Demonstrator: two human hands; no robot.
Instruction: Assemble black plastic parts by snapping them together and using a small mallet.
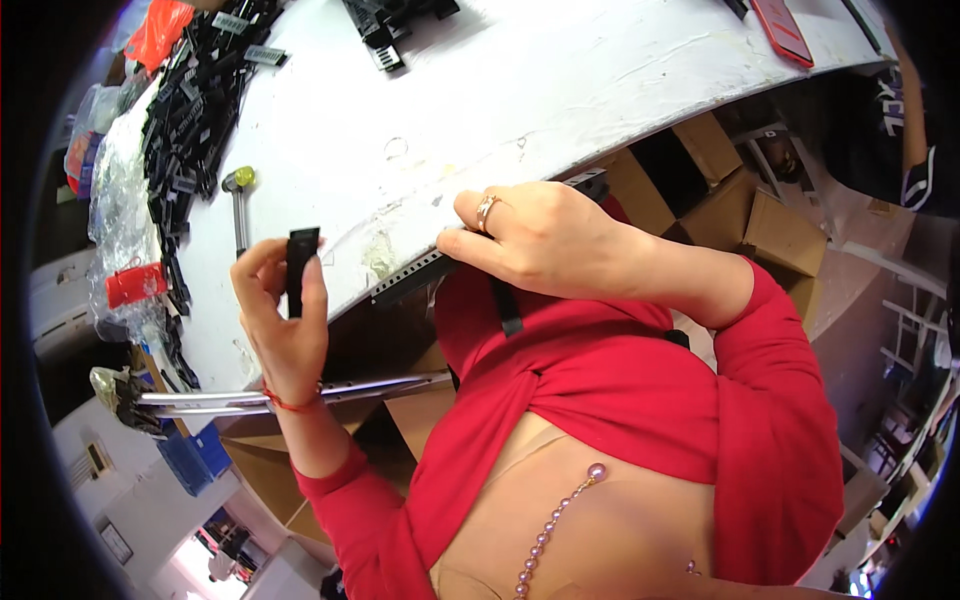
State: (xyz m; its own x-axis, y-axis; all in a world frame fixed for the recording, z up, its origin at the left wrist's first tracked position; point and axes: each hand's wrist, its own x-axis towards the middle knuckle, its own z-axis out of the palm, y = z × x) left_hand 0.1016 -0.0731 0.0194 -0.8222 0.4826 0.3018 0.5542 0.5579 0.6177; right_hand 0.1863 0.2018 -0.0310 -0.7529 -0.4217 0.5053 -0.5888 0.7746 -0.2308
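Observation:
My left hand (285, 320) is raised by the table's front edge, pinching a small flat black rectangular piece (301, 270) upright between thumb and fingers. My right hand (550, 238), with a ring on one finger, is curled closed over the table edge. A narrow black strip (507, 308) sticks out below it toward my lap; its upper end is hidden by the hand, which appears to grip it. Beside the right fingertips, a perforated black rail (412, 275) runs along the table edge.
On the white table (330, 130), a yellow-headed hammer (239, 195) lies near a long heap of black parts (195, 120) with white labels. More black parts (385, 35) lie at the far side. A red phone (780, 32) rests far right. Cardboard boxes (785, 235) stand below; another person (900, 130) is at right.

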